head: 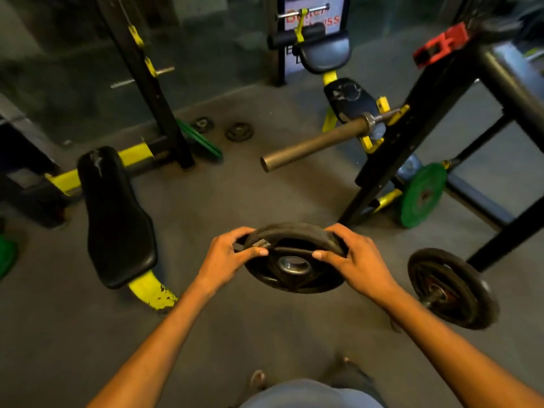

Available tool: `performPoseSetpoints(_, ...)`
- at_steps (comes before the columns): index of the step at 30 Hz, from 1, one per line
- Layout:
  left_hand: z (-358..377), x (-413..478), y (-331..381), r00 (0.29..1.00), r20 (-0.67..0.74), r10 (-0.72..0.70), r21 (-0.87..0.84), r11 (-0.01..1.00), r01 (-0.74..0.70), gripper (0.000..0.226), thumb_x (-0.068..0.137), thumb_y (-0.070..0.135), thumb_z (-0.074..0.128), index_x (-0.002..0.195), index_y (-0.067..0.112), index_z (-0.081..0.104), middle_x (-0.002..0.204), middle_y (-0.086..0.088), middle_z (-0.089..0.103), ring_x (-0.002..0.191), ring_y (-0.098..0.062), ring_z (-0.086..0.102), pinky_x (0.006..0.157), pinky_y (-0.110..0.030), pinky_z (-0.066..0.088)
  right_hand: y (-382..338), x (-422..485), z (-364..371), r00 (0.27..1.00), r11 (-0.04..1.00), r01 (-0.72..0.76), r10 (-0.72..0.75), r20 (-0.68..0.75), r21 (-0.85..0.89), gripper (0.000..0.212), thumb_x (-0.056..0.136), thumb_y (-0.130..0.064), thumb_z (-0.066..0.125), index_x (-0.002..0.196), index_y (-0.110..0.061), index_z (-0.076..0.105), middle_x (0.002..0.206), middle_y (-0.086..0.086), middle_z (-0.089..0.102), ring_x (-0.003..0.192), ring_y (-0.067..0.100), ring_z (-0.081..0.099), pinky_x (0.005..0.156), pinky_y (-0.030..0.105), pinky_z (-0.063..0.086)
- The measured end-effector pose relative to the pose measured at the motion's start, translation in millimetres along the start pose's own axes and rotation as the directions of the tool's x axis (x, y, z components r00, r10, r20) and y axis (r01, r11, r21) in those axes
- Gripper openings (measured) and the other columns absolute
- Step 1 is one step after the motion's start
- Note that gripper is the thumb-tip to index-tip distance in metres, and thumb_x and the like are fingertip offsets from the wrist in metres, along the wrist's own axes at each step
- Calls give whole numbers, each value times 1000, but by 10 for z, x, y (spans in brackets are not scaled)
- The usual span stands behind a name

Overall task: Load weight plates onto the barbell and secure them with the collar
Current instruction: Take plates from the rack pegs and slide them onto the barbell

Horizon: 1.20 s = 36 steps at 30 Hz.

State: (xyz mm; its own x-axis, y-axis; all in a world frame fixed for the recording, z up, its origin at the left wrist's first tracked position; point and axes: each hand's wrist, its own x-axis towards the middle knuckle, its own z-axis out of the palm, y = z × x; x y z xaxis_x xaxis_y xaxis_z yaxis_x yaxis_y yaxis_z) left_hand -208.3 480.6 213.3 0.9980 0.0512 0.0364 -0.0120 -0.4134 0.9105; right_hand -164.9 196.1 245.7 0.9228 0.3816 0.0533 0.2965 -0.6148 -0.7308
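I hold a black rubber weight plate (294,269) with a metal centre hole in front of me, above the floor. My left hand (226,257) grips its left upper rim and my right hand (356,260) grips its right upper rim, thumbs over the face. The bare barbell sleeve (312,145) juts toward me from the rack, above and beyond the plate, with nothing on it. A red collar (440,44) sits on the rack's frame at the upper right.
A black bench seat (117,219) on a yellow frame stands at the left. Black plates (452,288) rest on a peg at the right, a green plate (422,195) behind them. Two small plates (239,131) lie on the floor farther back. The black rack upright (412,134) slants on the right.
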Motion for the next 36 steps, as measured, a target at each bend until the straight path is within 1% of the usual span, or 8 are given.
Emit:
performPoseSetpoints(3, -424, 220, -30, 999, 22, 29, 13, 999, -29, 28, 79, 30, 83, 105, 33, 73, 97, 17, 74, 97, -3, 68, 78, -14, 51, -261, 274, 162, 999, 1000, 15, -14, -34, 14, 37, 80, -60, 68, 103, -33, 60, 83, -10, 69, 79, 5, 66, 70, 45, 56)
performPoseSetpoints(7, -779, 615, -118, 997, 23, 69, 27, 997, -70, 30, 79, 32, 82, 107, 24, 75, 97, 10, 75, 97, -6, 69, 78, -15, 52, -446, 702, 303, 998, 1000, 26, -26, -52, 9, 30, 84, -54, 72, 101, -33, 59, 82, -9, 68, 77, 6, 66, 69, 46, 56)
performPoseSetpoints(14, -1087, 1565, -397, 991, 112, 67, 4, 998, -68, 35, 81, 29, 81, 115, 26, 73, 105, 13, 74, 105, -2, 66, 84, -13, 51, -412, 1495, 527, 991, 995, 42, -52, -127, -86, 25, 88, -52, 71, 101, -35, 59, 81, -13, 66, 77, 3, 64, 65, 38, 55)
performPoseSetpoints(20, -1224, 2407, -513, 980, 186, 69, 6, 997, -71, 34, 78, 19, 84, 111, 21, 75, 104, 8, 76, 101, 0, 67, 83, -9, 48, -367, 2079, 669, 977, 985, -28, -9, -211, -173, 29, 89, -55, 66, 102, -32, 57, 84, -12, 63, 80, 7, 60, 65, 39, 52)
performPoseSetpoints(23, -1268, 2814, -596, 965, 249, 82, -15, 997, -81, 33, 77, 19, 85, 108, 25, 75, 102, 8, 77, 102, -4, 69, 85, -14, 51, -342, 2277, 741, 964, 980, -95, 46, -263, -177, 30, 90, -59, 62, 102, -32, 56, 87, -13, 63, 82, 8, 61, 66, 40, 53)
performPoseSetpoints(29, -1236, 3592, -811, 866, 475, 154, -31, 987, -159, 35, 78, 19, 84, 112, 20, 75, 106, 4, 77, 105, -7, 69, 89, -17, 52, -408, 2466, 987, 894, 939, -267, 157, -419, -217, 30, 91, -60, 61, 106, -35, 55, 92, -14, 63, 86, 10, 61, 67, 33, 52)
performPoseSetpoints(33, -1108, 3929, -877, 787, 569, 238, -59, 967, -249, 36, 79, 23, 84, 113, 20, 74, 107, 8, 76, 105, -2, 67, 88, -15, 50, -490, 2452, 1084, 816, 896, -384, 216, -536, -222, 33, 92, -59, 58, 112, -32, 57, 96, -9, 67, 90, 15, 63, 66, 41, 54)
performPoseSetpoints(36, -978, 4136, -868, 745, 590, 312, -60, 937, -345, 39, 80, 28, 84, 116, 18, 73, 110, 7, 75, 107, 1, 64, 85, -15, 50, -507, 2497, 1139, 746, 851, -475, 254, -616, -224, 34, 92, -54, 62, 116, -30, 59, 98, -5, 69, 93, 20, 65, 67, 41, 54)
